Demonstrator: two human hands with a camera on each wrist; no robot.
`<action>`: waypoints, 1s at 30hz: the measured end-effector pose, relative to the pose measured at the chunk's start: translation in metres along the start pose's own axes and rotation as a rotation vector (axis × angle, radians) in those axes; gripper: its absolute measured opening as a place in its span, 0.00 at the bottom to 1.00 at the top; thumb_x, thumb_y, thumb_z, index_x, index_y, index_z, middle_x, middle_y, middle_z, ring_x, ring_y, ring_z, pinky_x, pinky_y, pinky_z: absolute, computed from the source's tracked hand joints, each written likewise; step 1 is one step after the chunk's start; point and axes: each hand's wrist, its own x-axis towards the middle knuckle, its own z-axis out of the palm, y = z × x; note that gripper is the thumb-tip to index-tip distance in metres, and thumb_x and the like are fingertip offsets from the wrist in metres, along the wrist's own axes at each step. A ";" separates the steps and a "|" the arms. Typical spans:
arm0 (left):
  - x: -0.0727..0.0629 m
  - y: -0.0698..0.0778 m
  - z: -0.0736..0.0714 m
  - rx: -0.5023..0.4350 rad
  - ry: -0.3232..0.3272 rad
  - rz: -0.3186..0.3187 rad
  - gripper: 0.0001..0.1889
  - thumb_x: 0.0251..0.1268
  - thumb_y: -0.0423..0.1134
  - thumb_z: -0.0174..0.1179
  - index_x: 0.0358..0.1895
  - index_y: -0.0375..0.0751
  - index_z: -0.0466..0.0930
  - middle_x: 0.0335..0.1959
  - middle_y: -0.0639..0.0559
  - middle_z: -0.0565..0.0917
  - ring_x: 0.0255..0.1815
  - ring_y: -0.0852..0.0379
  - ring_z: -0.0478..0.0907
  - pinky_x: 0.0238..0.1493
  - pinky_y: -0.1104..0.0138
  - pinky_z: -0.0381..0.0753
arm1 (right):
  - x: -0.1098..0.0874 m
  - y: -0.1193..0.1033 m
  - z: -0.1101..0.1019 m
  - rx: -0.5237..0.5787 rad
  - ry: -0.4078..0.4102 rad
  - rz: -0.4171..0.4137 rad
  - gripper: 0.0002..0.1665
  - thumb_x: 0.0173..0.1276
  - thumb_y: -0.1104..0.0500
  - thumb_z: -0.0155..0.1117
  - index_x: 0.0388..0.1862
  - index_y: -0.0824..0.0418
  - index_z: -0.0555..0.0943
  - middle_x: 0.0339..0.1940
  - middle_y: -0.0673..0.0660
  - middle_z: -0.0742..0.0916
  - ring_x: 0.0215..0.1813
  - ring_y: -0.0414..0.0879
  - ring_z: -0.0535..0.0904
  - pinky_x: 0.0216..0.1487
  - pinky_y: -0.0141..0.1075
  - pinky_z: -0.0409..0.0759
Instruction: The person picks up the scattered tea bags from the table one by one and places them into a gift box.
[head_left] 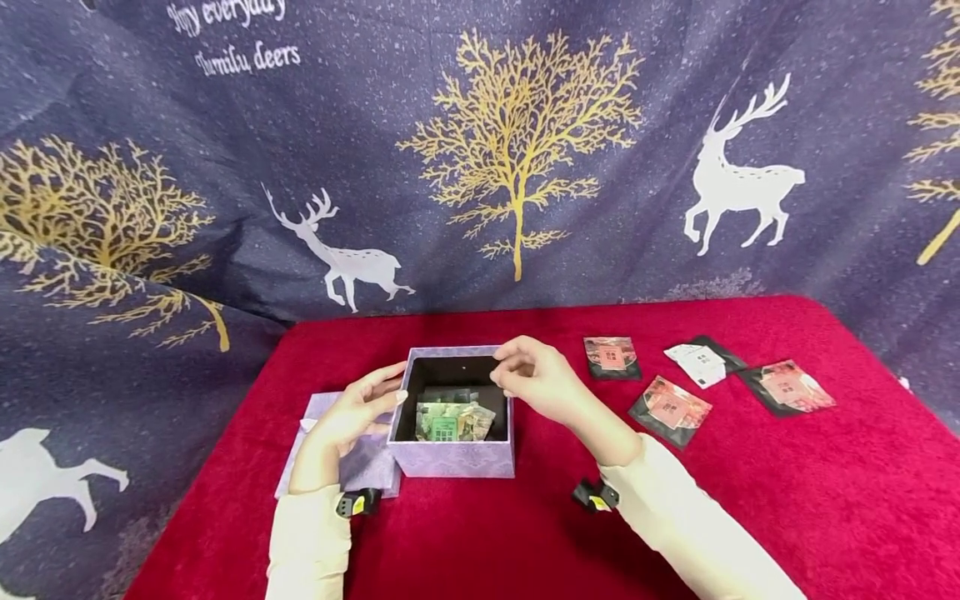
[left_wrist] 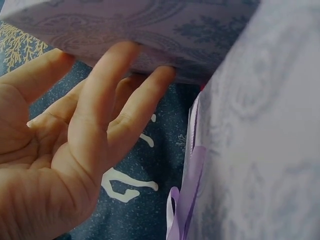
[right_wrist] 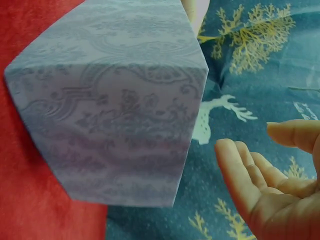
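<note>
Lavender patterned box [head_left: 453, 460]: lower centre of the head view, on the red table [head_left: 525, 542]. Inside, a green-labelled sachet [head_left: 444, 423] partly hides a dark item [head_left: 447, 396]; fine print is illegible. Left hand [head_left: 352, 417]: fingers spread, tips touching the left wall; it covers part of the lid [head_left: 378, 468], lower left. Right hand [head_left: 536, 379]: thumb and fingers apart, empty, cut off in the right wrist view.

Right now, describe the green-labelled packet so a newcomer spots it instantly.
On the red cloth, find the open lilac box between the left hand and right hand. The green-labelled packet lies inside it; its label colour separates it from the red-labelled packets at right.
</note>
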 end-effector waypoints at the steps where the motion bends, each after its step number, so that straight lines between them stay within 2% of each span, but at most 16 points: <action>1: 0.000 0.001 -0.001 0.001 -0.001 -0.001 0.31 0.69 0.35 0.53 0.73 0.40 0.55 0.70 0.33 0.62 0.66 0.36 0.65 0.44 0.57 0.78 | -0.003 0.000 -0.002 -0.023 0.014 -0.004 0.13 0.61 0.68 0.60 0.45 0.71 0.75 0.36 0.66 0.86 0.35 0.51 0.83 0.39 0.37 0.81; 7: -0.001 -0.002 0.001 -0.003 -0.009 -0.013 0.31 0.69 0.35 0.53 0.73 0.40 0.54 0.71 0.33 0.62 0.66 0.34 0.64 0.45 0.56 0.78 | -0.020 0.002 -0.018 -0.153 0.086 -0.001 0.11 0.61 0.64 0.64 0.41 0.67 0.78 0.34 0.60 0.87 0.34 0.46 0.81 0.37 0.37 0.74; 15: -0.001 0.001 0.000 -0.010 -0.003 -0.007 0.31 0.69 0.35 0.53 0.73 0.41 0.55 0.70 0.33 0.63 0.64 0.38 0.68 0.46 0.54 0.78 | -0.035 0.003 -0.042 -0.297 0.224 -0.027 0.08 0.60 0.65 0.66 0.38 0.67 0.81 0.31 0.60 0.87 0.30 0.45 0.81 0.35 0.35 0.76; 21: -0.001 -0.001 0.001 -0.006 -0.005 -0.015 0.31 0.69 0.35 0.53 0.73 0.41 0.55 0.70 0.33 0.63 0.64 0.39 0.68 0.46 0.55 0.78 | -0.041 0.013 -0.056 -0.352 0.309 0.025 0.09 0.59 0.64 0.67 0.38 0.67 0.82 0.33 0.62 0.88 0.33 0.51 0.84 0.37 0.38 0.79; 25: -0.001 -0.001 0.002 0.002 0.002 -0.014 0.31 0.69 0.35 0.53 0.73 0.41 0.55 0.70 0.33 0.63 0.64 0.38 0.68 0.45 0.55 0.78 | -0.039 0.018 -0.066 -0.384 0.316 0.051 0.10 0.60 0.63 0.67 0.39 0.67 0.82 0.38 0.64 0.88 0.35 0.52 0.84 0.38 0.39 0.79; 28: -0.001 0.000 0.001 0.005 0.005 -0.010 0.31 0.69 0.35 0.53 0.73 0.41 0.55 0.70 0.33 0.63 0.63 0.40 0.69 0.45 0.55 0.78 | -0.038 0.022 -0.077 -0.406 0.286 0.087 0.11 0.60 0.61 0.66 0.39 0.67 0.82 0.37 0.62 0.88 0.34 0.49 0.84 0.37 0.37 0.77; 30: -0.001 0.001 0.001 0.006 0.003 -0.005 0.31 0.69 0.35 0.53 0.73 0.41 0.55 0.70 0.33 0.63 0.62 0.41 0.69 0.45 0.55 0.78 | -0.038 0.025 -0.085 -0.423 0.271 0.122 0.11 0.60 0.61 0.66 0.38 0.67 0.81 0.33 0.62 0.88 0.34 0.48 0.83 0.36 0.37 0.76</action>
